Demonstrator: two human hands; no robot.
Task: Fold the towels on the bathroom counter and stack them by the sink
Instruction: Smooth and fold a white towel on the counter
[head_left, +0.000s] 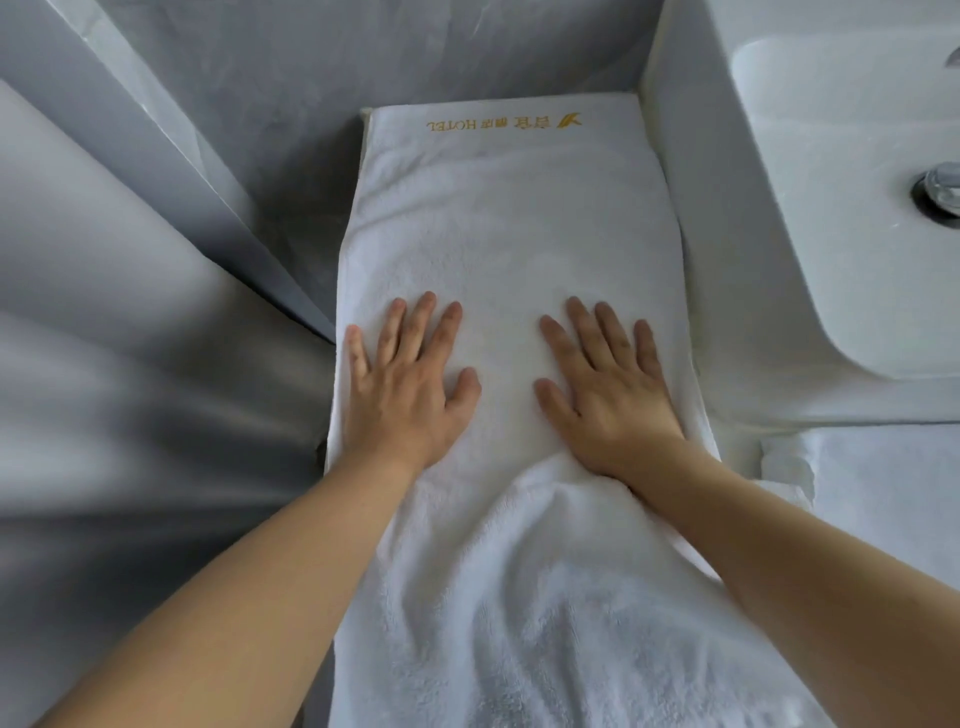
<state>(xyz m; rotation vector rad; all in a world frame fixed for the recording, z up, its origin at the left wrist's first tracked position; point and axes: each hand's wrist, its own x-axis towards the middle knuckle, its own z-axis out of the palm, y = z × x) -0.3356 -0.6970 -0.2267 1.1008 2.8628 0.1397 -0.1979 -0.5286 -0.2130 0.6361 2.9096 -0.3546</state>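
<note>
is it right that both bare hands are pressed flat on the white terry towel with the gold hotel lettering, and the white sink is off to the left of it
Not quite. Both the left hand and the right hand do lie flat, fingers spread, on the white terry towel with the gold hotel lettering, but the white sink is on the right of it, not the left, as the head view shows.

White towel (511, 228) laid lengthwise on counter, gold hotel lettering (503, 123) at far end, read upside down. Left hand (408, 387) and right hand (605, 392) pressed flat on towel, fingers spread, palms down. Near end of towel rumpled. Sink (852, 218) just beside towel on right, faucet base (937, 189) seen at edge
</note>
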